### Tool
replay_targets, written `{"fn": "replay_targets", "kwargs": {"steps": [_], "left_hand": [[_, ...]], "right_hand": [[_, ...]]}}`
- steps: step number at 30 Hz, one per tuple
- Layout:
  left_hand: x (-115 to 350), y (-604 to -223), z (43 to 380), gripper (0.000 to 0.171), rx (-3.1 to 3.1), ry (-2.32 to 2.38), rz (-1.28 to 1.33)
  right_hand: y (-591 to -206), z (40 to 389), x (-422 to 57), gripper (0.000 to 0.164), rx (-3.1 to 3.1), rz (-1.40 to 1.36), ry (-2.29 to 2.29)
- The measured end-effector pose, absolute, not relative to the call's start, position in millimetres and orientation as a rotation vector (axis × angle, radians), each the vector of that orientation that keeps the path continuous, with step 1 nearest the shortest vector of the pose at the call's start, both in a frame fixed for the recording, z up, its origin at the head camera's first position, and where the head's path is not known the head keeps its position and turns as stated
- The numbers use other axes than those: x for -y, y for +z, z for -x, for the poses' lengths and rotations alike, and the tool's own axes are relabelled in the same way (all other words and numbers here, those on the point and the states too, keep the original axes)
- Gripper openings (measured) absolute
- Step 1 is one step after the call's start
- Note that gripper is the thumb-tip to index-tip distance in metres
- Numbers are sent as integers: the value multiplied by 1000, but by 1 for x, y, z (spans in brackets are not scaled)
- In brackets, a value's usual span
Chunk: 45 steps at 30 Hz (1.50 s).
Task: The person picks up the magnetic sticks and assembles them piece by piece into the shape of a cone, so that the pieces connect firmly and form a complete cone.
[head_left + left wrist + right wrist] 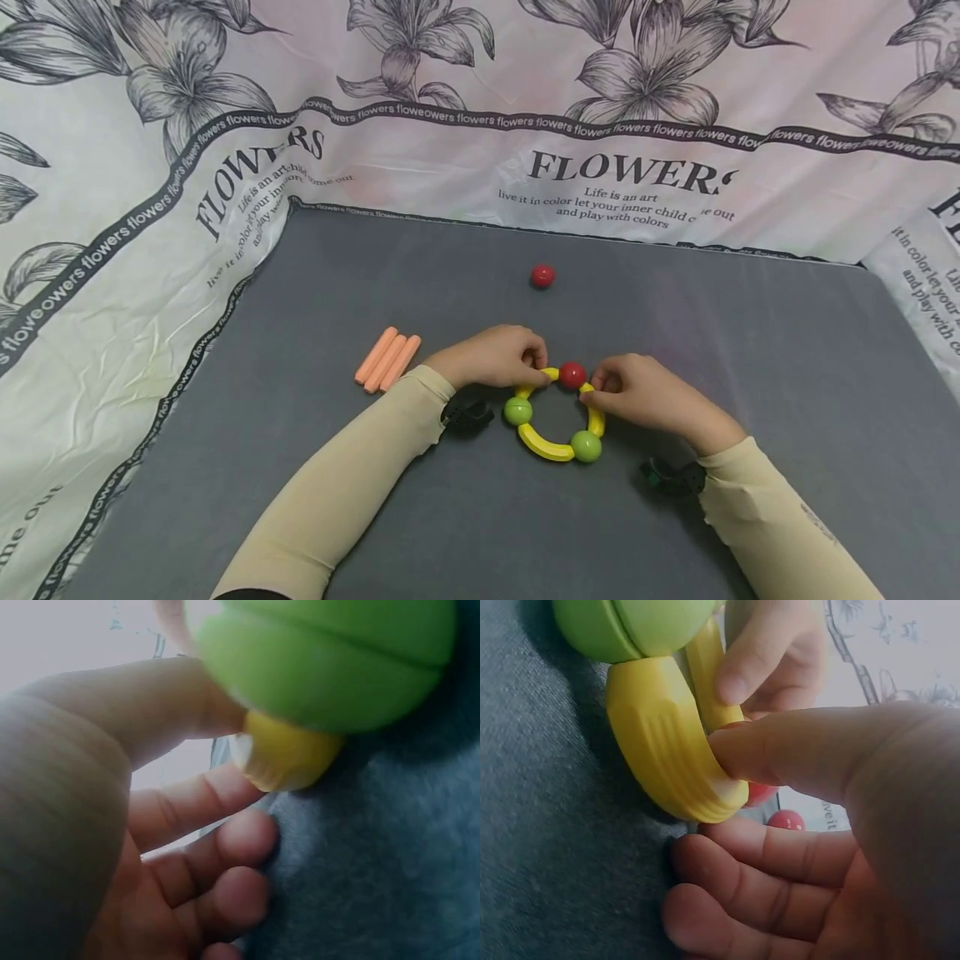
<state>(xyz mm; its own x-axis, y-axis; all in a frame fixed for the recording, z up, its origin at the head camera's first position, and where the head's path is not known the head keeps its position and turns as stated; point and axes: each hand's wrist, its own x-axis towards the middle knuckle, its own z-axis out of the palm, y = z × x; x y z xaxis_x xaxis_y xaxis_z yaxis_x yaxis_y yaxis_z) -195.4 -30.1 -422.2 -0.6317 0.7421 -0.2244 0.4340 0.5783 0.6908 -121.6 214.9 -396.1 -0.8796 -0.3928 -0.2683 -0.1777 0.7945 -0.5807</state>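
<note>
On the grey table lies a ring of toy pieces, with yellow curved sticks between one red ball point(572, 375) and two green balls point(517, 411). My left hand point(495, 354) pinches the upper-left yellow curved stick point(551, 372) between thumb and index finger. In the left wrist view that stick's yellow end point(292, 757) shows beside a green ball point(330, 667). With thumb and forefinger, my right hand point(652, 392) pinches the right yellow curved stick point(597, 421), which meets the lower green ball point(587, 447). The bottom yellow curved stick point(543, 445) is untouched.
Three orange sticks point(387, 360) lie side by side left of my left hand. A loose red ball point(542, 276) sits farther back on the table. White flower-printed cloth point(450, 175) borders the grey surface point(420, 517) at the back and sides.
</note>
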Motion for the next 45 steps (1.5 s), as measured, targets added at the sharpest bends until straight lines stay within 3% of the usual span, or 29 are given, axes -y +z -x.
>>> {"fn": "replay_targets", "kwargs": {"steps": [5, 9, 15, 18, 28, 32, 36, 45], "left_hand": [[44, -413, 195, 13, -2304, 780, -952], [81, -390, 196, 14, -2433, 777, -858], [152, -366, 196, 15, -2645, 603, -494], [177, -364, 200, 24, -2644, 562, -325], [192, -373, 207, 33, -2524, 551, -249], [178, -371, 205, 31, -2684, 561, -350], [149, -363, 194, 16, -2829, 726, -611], [73, -362, 154, 10, -2389, 1404, -1227]], "right_hand": [[-404, 121, -210, 17, -2609, 441, -819], [-409, 119, -205, 16, -2582, 475, -865], [-410, 116, -206, 13, -2575, 547, -911], [-411, 116, -205, 13, -2581, 572, -920], [-425, 113, -192, 12, -2663, 614, -996], [-427, 112, -192, 11, -2668, 601, -1005], [-427, 111, -193, 10, -2662, 601, -1000], [-428, 115, -192, 10, -2660, 646, -1005]]}}
